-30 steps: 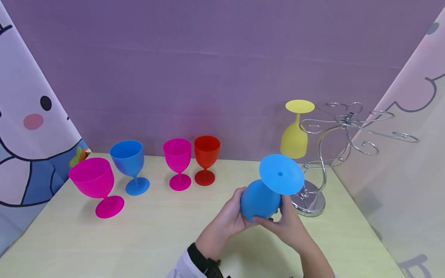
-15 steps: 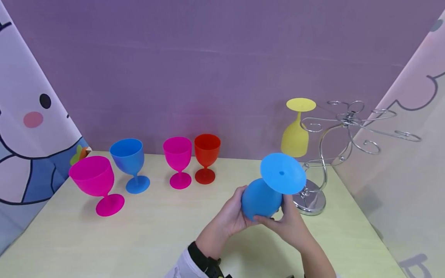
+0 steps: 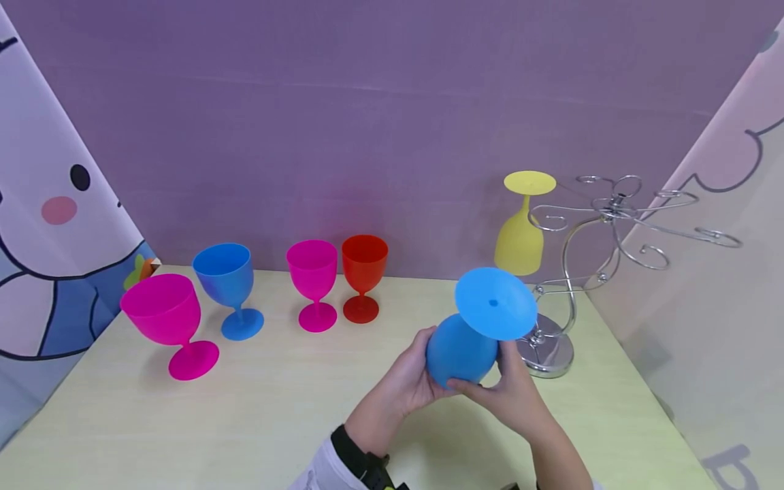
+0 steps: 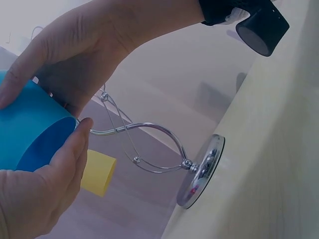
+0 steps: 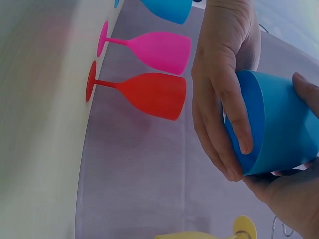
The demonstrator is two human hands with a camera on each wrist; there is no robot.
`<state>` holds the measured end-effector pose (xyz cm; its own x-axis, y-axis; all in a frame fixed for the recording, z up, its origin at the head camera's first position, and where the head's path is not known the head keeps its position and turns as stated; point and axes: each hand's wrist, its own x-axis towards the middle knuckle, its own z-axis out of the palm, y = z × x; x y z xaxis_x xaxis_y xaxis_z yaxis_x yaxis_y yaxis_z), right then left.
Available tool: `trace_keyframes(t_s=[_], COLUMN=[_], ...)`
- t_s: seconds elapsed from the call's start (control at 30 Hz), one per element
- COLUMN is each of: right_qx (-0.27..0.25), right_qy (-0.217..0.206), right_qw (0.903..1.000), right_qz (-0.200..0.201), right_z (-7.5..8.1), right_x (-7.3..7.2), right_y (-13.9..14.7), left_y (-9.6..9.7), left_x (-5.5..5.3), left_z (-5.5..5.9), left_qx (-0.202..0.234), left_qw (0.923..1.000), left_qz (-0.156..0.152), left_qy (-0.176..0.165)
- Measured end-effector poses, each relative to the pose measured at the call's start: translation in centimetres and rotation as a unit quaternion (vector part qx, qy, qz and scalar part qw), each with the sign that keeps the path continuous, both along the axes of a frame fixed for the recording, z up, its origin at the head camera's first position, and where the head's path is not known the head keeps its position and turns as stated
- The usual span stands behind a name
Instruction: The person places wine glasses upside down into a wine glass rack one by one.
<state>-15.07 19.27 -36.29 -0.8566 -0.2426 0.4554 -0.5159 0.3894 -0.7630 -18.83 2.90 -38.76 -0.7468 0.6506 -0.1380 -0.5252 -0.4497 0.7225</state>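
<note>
Both hands hold a blue plastic goblet (image 3: 461, 350) upside down above the table, its round foot tipped up toward the head camera. My left hand (image 3: 407, 378) grips the bowl from the left, and in the right wrist view its fingers (image 5: 234, 107) bend over the rim. From the right, my right hand (image 3: 514, 398) grips the bowl with its thumb across the near side. Behind the goblet stands a chrome wire rack (image 3: 571, 286) with curled arms. A yellow goblet (image 3: 519, 245) hangs upside down by its foot from the rack's left arm.
Upright on the left of the pale table (image 3: 257, 422) stand a large pink goblet (image 3: 164, 313), another blue goblet (image 3: 226, 279), a smaller pink goblet (image 3: 314, 272) and a red goblet (image 3: 365, 265). A purple backdrop (image 3: 367, 136) rises at the back, with printed panels on both sides.
</note>
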Motion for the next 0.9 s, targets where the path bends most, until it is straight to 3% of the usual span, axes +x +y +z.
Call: trace_keyframes(t_s=[0.17, 0.6, 0.77, 0.9], right_qx=[0.002, -0.009, -0.01, -0.011], right_qy=[0.008, 0.026, 0.031, 0.029], right_qw=[1.0, 0.9994, 0.9992, 0.9993], right_qz=[-0.005, -0.022, -0.024, -0.023], right_z=[0.2, 0.2, 0.4, 0.5], right_x=[0.0, -0.1, -0.3, -0.3], right_y=[0.0, 0.4, 0.3, 0.2], left_y=[0.0, -1.4, -2.7, -4.5], left_x=[0.0, -0.8, -1.1, -0.9], left_z=[0.1, 0.7, 1.7, 3.0], left_qx=[-0.012, -0.058, -0.041, -0.029], left_qw=[0.9998, 0.9921, 0.9869, 0.9768], left_qz=[0.011, 0.101, 0.135, 0.175], left_qy=[0.01, 0.045, 0.078, 0.121])
